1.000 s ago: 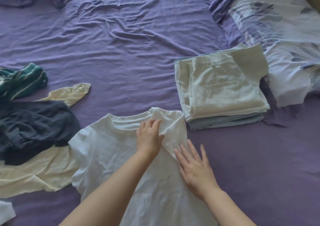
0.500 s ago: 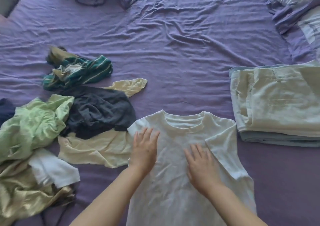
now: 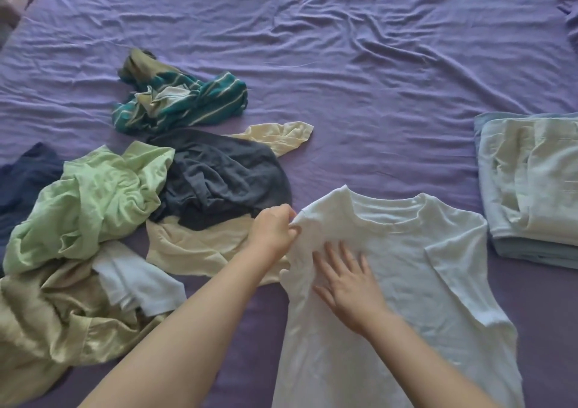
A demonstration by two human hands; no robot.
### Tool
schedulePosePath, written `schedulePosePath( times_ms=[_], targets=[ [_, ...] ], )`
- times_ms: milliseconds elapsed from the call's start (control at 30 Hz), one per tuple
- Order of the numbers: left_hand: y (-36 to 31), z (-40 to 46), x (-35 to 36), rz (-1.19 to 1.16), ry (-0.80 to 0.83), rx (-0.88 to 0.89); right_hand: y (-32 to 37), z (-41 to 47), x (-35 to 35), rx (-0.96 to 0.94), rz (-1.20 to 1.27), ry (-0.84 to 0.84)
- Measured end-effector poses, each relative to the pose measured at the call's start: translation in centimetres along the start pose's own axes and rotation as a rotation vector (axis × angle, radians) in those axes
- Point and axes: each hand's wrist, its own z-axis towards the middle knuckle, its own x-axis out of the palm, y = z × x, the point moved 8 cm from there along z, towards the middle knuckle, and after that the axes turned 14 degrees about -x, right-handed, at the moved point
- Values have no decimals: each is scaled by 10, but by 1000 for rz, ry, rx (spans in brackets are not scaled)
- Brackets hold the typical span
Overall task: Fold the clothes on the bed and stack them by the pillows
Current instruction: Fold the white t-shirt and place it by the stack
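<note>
White T-shirt (image 3: 406, 282) hem cut off below. Left hand (image 3: 275, 229) pinching its left shoulder; right hand (image 3: 350, 285) flat, fingers spread, just beside.

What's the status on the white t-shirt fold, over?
Left hand pinching the shoulder of the white cotton t-shirt. Right hand flat on its chest. Right sleeve already folded in. Loose cream garment touching the left edge.

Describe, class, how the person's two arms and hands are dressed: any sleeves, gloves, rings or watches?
Both forearms are bare up to the frame's edge, with no sleeve showing. The left hand and right hand wear no gloves, and no rings, watch or bracelet are visible.
</note>
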Motion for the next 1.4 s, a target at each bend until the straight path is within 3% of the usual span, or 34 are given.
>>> schedulePosePath(
  times_ms=[67, 233, 300, 367, 467, 567, 733, 900, 1067, 1133, 1200, 1267, 1300, 1367, 1400],
  targets=[
    [-3, -3, -5, -4, 20, 30, 0, 0, 1, 20, 10, 24],
    [-12, -15, 2, 31, 332, 192, -3, 3, -6, 75, 82, 3],
    [-14, -13, -5, 60, 267, 207, -3, 1, -10, 95, 102, -5],
    [-17, -9, -18, -99, 194, 178, -3, -1, -18, 115, 135, -53],
    [-26, -4, -26, -268, 197, 132, -6, -1, -55, 91, 244, -338],
    [-35, -6, -18, -218, 243, 182, -9, 15, -102, -43, 260, -593],
    [-17, -4, -15, -254, 232, 115, -14, 63, -124, -152, 143, -384],
    [21, -11, 2, 13, 394, -34, -26, 69, -140, -71, 135, -471],
    [34, -21, -3, -386, 555, -125, -21, 69, -130, 56, 185, -516],
    [33, -23, -13, -451, 516, -132, -13, 57, -128, 111, 202, -604],
    [34, -21, -20, -346, 382, -129, -5, 43, -122, 118, 213, -695],
    [37, -19, -25, -202, 241, -163, 4, 41, -101, 57, 350, -605],
    [40, -20, -25, -203, 211, -209, 12, 45, -85, 0, 406, -473],
    [48, -23, -16, -418, 283, -372, 29, 53, -57, -155, 273, -236],
    [50, -28, -10, -567, 352, -459, 33, 53, -51, -213, 195, -202]
  ],
)
